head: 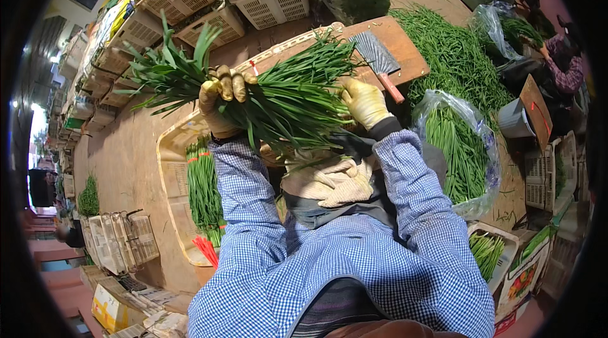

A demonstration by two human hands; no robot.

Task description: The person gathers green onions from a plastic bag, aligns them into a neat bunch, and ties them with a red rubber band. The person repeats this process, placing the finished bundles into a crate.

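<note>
My left hand (pixel 228 96), in a stained glove, is shut around a thick bunch of green garlic chives (pixel 294 105). The broad leaves fan out to the left of my fist and the thin stems spread to the right. At the stem ends is my right hand (pixel 365 103), in a yellowish-white glove, its fingers curled against them; whether it pinches any stems I cannot tell. Just beyond it, a cleaver (pixel 375 53) with a reddish handle lies on a wooden board (pixel 394 39). More chives (pixel 323 55) lie behind the bunch, by the board. A cream cloth (pixel 332 181) rests on my lap.
A plastic crate (pixel 171 224) at left holds chive bundles (pixel 204 186) tied with red bands. Right of me are a lined bag of stems (pixel 456 157) and a loose heap of greens (pixel 441 48). Stacked crates (pixel 270 1) stand ahead. Another person (pixel 563 62) sits far right.
</note>
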